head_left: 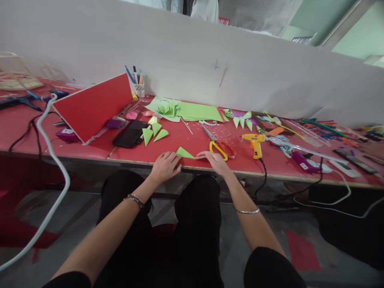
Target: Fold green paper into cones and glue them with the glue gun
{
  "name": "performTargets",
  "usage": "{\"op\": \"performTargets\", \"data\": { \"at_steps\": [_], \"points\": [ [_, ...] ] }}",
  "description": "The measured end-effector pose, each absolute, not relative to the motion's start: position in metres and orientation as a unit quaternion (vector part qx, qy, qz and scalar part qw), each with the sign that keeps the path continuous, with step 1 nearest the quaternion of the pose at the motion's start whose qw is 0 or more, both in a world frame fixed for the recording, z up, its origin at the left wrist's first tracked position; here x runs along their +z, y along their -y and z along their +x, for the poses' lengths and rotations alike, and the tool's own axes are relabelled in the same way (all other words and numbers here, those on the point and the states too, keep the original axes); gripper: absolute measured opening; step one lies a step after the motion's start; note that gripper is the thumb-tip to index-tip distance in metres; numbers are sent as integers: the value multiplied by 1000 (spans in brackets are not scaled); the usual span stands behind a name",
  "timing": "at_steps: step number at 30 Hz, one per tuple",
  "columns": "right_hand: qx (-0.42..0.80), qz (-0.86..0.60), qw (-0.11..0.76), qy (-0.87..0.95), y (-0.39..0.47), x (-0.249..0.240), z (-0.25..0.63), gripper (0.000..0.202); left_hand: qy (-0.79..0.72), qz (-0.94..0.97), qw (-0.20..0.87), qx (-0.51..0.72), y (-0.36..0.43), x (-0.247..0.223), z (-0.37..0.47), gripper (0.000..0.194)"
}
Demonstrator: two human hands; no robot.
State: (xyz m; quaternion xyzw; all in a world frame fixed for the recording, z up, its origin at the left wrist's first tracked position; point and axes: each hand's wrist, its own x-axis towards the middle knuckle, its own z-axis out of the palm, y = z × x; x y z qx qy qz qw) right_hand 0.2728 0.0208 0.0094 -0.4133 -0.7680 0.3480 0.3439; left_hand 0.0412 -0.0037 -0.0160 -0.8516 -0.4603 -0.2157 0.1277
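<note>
A small folded green paper triangle (185, 153) lies at the front edge of the red table, between my two hands. The fingers of my left hand (166, 166) rest flat over its left end, thumb apart near the edge. My right hand (214, 161) has its fingers stretched out, the tips touching the paper's pointed right end. Close beside the right hand are yellow-handled scissors (219, 149), their blades pointing away from me. Beyond the left hand lie several green paper cones (147, 136).
A yellow glue gun (255, 144) with a black cord lies at the right. Green paper sheets (199, 111) are at the back. To the left are a black phone (129, 134), a leaning red board (99, 104) and a pen cup (139, 89). A white cable (49, 148) hangs over the edge.
</note>
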Motion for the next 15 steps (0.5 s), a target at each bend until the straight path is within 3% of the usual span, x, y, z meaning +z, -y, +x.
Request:
{"op": "performTargets", "data": {
  "at_steps": [4,10,15],
  "points": [
    [359,-413,358,757,-22,5,274,43,463,-851,122,-215,4,-16,42,27],
    [338,-439,551,624,-33,-13,278,27,464,-847,137,-221,4,-16,42,27],
    [295,-443,508,677,-36,-14,276,20,462,-847,141,-222,4,-15,42,27]
  ]
}}
